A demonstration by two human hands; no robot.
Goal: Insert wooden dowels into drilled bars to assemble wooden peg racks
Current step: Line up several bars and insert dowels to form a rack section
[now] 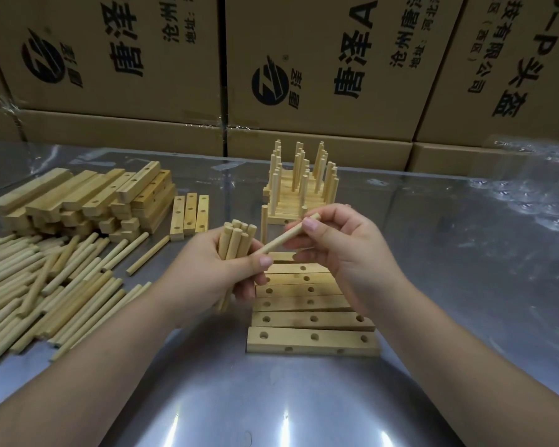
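My left hand [220, 275] grips a bundle of several wooden dowels [236, 241], held upright above the table. My right hand [342, 243] pinches a single dowel [288, 237] that slants from the bundle up to the right. Beneath both hands lies a row of several drilled bars [313, 340] side by side, holes facing up and no dowel in them. Beyond the hands stand finished peg racks [300, 185], their dowels upright, with one lone dowel standing at the near left corner.
A loose heap of dowels [46, 285] covers the table's left side. Behind it is a stack of drilled bars [88, 198], with three bars [189, 214] beside it. Cardboard boxes [304, 75] wall off the back. Crumpled clear plastic [536, 188] lies at the right.
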